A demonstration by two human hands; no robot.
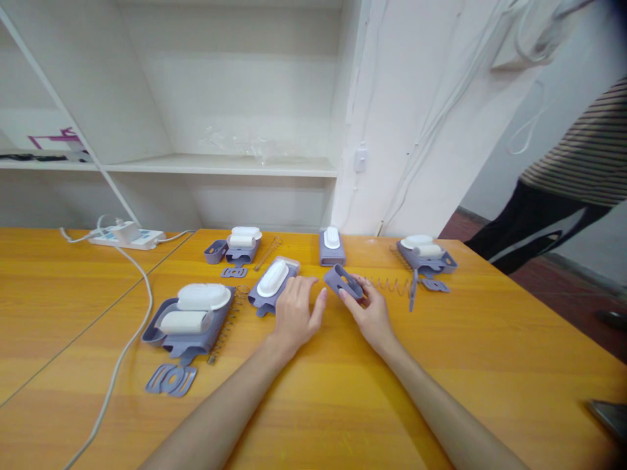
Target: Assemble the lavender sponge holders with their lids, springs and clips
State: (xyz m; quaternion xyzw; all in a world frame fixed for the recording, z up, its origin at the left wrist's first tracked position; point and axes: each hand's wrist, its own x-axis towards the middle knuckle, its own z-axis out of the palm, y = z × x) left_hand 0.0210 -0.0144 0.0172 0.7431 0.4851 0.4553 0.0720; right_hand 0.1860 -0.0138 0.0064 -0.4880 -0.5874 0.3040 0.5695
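- My left hand (296,313) is spread, palm down, beside the near purple box (258,298) with a white oval piece on it; I can't tell whether the fingers touch.
- My right hand (373,316) pinches a purple cap (332,281) above the table, to the right of that box; I judge this set partly done, its cap off.
- Front left, I see a bigger pile: white oval block (203,296), white roll (183,322) and box together, a spring (226,333) alongside, a flat plate (171,380) in front. I'd call it unassembled.
- Behind that, a back set has its small cap (215,252) beside its box, spring and plate loose: also left to do, I judge.
- Back centre, an upright box (332,257) bears an oval piece; it may be further along, but I can't see inside.
- Right of my right hand, a long spring (389,285) and an upright plate (414,292) are loose.
- Far right, a last pile (427,261) looks unassembled too.
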